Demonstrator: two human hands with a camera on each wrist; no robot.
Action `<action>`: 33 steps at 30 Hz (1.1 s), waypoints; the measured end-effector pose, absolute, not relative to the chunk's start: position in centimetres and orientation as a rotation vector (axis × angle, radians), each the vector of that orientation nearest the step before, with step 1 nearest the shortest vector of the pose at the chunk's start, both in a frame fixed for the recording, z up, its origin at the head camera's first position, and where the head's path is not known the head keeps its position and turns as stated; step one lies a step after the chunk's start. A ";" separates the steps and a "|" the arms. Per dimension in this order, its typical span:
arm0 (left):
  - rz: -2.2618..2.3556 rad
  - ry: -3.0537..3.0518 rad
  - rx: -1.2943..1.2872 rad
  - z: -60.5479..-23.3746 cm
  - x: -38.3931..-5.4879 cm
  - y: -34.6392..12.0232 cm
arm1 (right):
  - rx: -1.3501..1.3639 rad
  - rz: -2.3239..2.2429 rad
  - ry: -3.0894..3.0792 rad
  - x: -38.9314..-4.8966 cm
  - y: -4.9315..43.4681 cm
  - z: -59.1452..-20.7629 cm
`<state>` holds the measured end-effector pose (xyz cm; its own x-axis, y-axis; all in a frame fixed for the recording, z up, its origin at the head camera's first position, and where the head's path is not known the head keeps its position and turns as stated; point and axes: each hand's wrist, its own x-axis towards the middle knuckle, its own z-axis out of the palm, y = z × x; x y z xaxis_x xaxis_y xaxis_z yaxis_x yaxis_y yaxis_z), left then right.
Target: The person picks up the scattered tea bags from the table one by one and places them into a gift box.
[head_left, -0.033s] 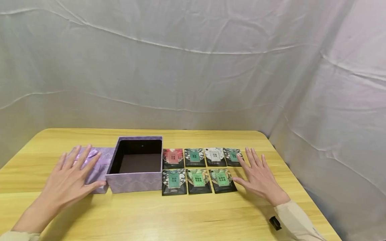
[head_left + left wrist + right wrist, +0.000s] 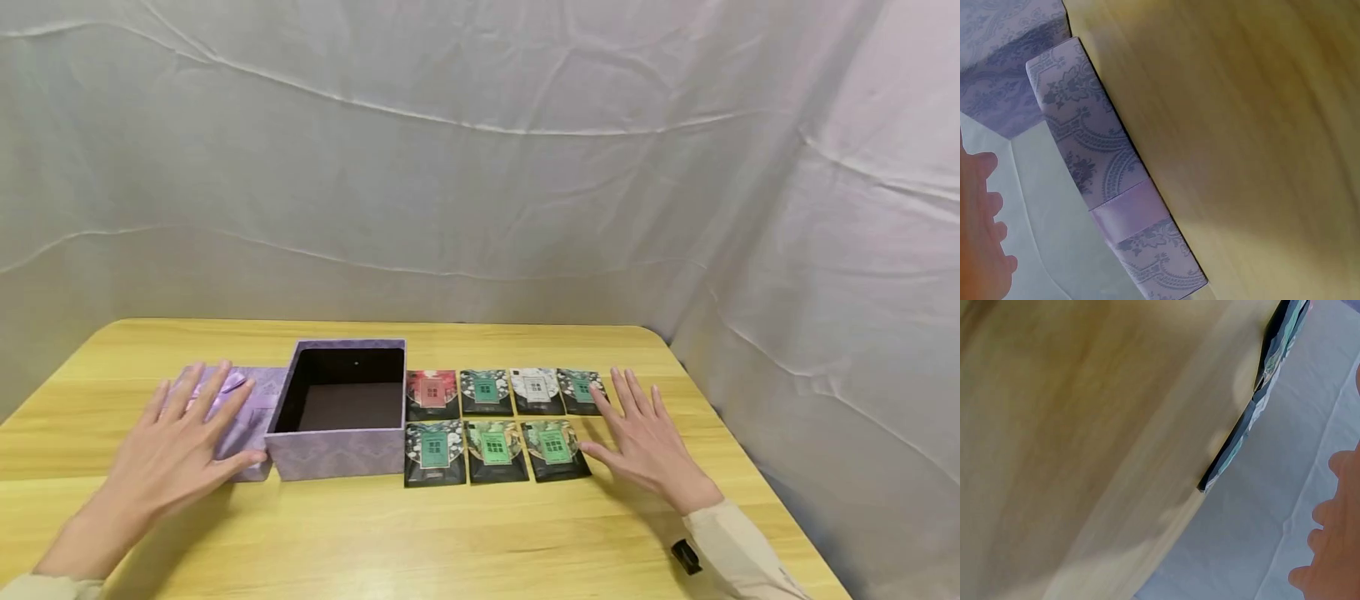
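A purple patterned box stands uncovered on the table, its dark inside showing. Left of it lies the purple lid, which has a satin ribbon around it. My left hand, fingers spread and straight, hovers over the lid and hides part of it; the left wrist view shows a gap between them. Right of the box, flat sachets lie in two rows, among them a red one, a white one and a green-labelled one. Beside their right end my right hand hovers, fingers spread, holding nothing.
The wood-grain table reaches back to a pale cloth curtain, which also hangs along the right side. A small black object is by the right sleeve.
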<state>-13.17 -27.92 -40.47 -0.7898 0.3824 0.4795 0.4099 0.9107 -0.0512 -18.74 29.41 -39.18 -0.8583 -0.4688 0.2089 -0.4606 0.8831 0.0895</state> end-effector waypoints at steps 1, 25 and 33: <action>-0.074 -2.579 -0.573 -40.5 -13.2 -27.9 | 0.707 -0.056 -2.825 -18.7 29.4 -39.2; -0.285 -2.612 -0.559 -39.8 -12.5 -26.8 | 0.768 -0.061 -2.774 -18.8 28.8 -39.6; -0.573 -2.649 -0.454 -39.1 -12.1 -24.3 | 0.803 0.039 -2.767 -18.5 28.3 -39.8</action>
<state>-12.13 -24.26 -39.05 -0.8712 0.2262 0.4358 0.3860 0.8641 0.3230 -18.47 28.28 -39.76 -0.8138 -0.5225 0.2545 -0.5295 0.8471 0.0458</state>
